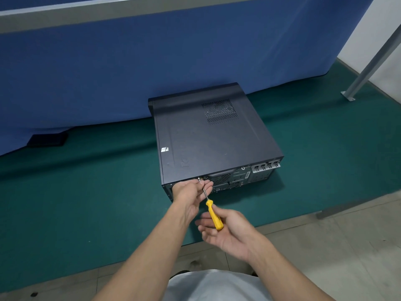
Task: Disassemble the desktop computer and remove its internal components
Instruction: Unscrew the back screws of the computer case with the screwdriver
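While the black metal desktop computer case [213, 135] lies flat on the green felt-covered worktop [86, 192], its rear panel faces the person, set back from the worktop's near edge. Open green surface left, right and in front; blue fabric partition [130, 72] touches the far end of the case. Grey metal leg [373, 53] stands well apart at right. Left hand [191, 192] at the rear panel's top edge, fingers curled, pinching the steel shaft near the tip of the yellow-handled screwdriver [211, 207]. Right hand [225, 231] mostly open, palm up, fingers loosely spread, yellow handle resting across it under the thumb. Cannot tell if the tip sits in a screw.
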Available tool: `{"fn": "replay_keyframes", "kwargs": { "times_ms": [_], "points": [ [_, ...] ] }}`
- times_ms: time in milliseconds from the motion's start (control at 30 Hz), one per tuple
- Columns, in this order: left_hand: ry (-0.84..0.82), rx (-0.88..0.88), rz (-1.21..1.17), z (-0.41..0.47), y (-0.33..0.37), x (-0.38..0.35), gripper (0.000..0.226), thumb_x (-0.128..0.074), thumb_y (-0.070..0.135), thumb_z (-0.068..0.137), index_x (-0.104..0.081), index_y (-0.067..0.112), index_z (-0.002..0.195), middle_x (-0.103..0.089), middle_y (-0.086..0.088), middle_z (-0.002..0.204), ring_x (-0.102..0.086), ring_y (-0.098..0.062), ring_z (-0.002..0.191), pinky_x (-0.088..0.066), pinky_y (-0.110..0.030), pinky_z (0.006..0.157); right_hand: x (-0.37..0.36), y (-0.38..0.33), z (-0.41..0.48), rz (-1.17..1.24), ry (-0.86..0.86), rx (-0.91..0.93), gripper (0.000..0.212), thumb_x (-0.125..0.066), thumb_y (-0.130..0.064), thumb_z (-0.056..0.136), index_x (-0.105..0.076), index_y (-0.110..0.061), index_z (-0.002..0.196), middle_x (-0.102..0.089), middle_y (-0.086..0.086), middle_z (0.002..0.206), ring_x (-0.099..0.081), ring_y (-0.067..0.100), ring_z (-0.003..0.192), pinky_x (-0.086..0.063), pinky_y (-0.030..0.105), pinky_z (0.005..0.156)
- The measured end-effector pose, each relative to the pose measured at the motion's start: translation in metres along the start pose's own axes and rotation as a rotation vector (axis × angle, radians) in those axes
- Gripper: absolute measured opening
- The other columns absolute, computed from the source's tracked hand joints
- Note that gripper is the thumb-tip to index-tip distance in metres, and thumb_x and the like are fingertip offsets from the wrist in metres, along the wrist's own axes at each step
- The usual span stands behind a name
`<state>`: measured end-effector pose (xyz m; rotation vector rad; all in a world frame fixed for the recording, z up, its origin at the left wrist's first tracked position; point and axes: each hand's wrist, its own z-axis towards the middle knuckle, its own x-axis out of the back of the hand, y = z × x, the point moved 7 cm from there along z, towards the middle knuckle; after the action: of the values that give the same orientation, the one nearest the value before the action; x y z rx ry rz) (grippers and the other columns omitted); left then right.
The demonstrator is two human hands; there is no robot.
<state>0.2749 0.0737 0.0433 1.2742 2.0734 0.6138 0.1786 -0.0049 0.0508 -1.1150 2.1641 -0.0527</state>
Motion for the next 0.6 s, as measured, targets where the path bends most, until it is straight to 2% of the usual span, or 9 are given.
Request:
{"fn": "replay_keyframes", "kwargs": {
  "times_ms": [100,200,267,367,433,500,600],
  "points": [
    [-0.032,0.013,-0.041,0.0,-0.002,-0.001,0.012,-0.047,-0.018,0.091,-0.053,-0.008,0.093,-0.066,-0.028,0.085,-0.07,-0.033,0.072,-0.061,-0.033,0.062,-0.002,-0.008,0.0,-0.02,-0.008,0.078,0.015,-0.049,-0.003,0.097,-0.056,0.01,0.101,-0.064,0.022,0.075,-0.061,0.023,0.06,-0.052,0.026,0.049],
    [0.027,-0.03,-0.007,0.0,-0.001,0.003,0.008,-0.058,-0.016,0.086,-0.058,-0.008,0.09,-0.068,-0.025,0.081,-0.072,-0.029,0.068,-0.061,-0.03,0.06,0.0,-0.014,0.001,-0.249,0.156,0.23,0.006,-0.049,0.005,0.095,-0.056,0.005,0.095,-0.06,0.014,0.07,-0.059,0.016,0.055,-0.052,0.023,0.051],
    [0.059,-0.053,0.025,0.001,0.0,0.004,0.007,-0.06,-0.015,0.086,-0.06,-0.01,0.091,-0.069,-0.024,0.081,-0.072,-0.027,0.067,-0.06,-0.027,0.057,0.0,-0.015,0.002,-0.34,0.219,0.283,0.005,-0.052,0.001,0.095,-0.056,0.004,0.095,-0.059,0.012,0.07,-0.058,0.015,0.054,-0.051,0.024,0.052],
    [0.051,-0.047,0.031,0.001,0.0,0.002,0.006,-0.054,-0.015,0.09,-0.058,-0.012,0.093,-0.067,-0.025,0.084,-0.071,-0.027,0.069,-0.06,-0.027,0.057,-0.001,-0.009,0.003,-0.184,0.15,0.186,0.02,-0.051,-0.014,0.099,-0.056,0.006,0.097,-0.059,0.015,0.067,-0.057,0.02,0.055,-0.05,0.029,0.053],
    [0.033,-0.03,0.029,0.002,-0.002,0.003,0.008,-0.051,-0.014,0.092,-0.057,-0.011,0.098,-0.068,-0.027,0.09,-0.072,-0.03,0.075,-0.061,-0.03,0.063,0.0,-0.01,0.002,-0.095,0.105,0.122,0.026,-0.048,-0.014,0.1,-0.057,0.01,0.099,-0.061,0.019,0.069,-0.06,0.024,0.06,-0.052,0.032,0.057],
    [0.014,-0.016,0.019,0.003,-0.003,0.004,0.009,-0.052,-0.012,0.092,-0.057,-0.011,0.1,-0.069,-0.028,0.093,-0.073,-0.032,0.079,-0.061,-0.033,0.067,0.002,-0.013,0.002,-0.137,0.109,0.136,0.025,-0.048,-0.01,0.099,-0.057,0.013,0.104,-0.063,0.02,0.073,-0.062,0.024,0.062,-0.055,0.032,0.057],
    [0.025,-0.027,0.016,0.004,-0.001,0.004,0.007,-0.062,-0.005,0.09,-0.061,-0.011,0.093,-0.07,-0.026,0.087,-0.073,-0.031,0.077,-0.06,-0.032,0.063,0.003,-0.015,0.004,-0.213,0.181,0.204,0.021,-0.053,-0.008,0.097,-0.056,0.01,0.106,-0.063,0.018,0.074,-0.064,0.021,0.06,-0.055,0.029,0.054]
  ]
}}
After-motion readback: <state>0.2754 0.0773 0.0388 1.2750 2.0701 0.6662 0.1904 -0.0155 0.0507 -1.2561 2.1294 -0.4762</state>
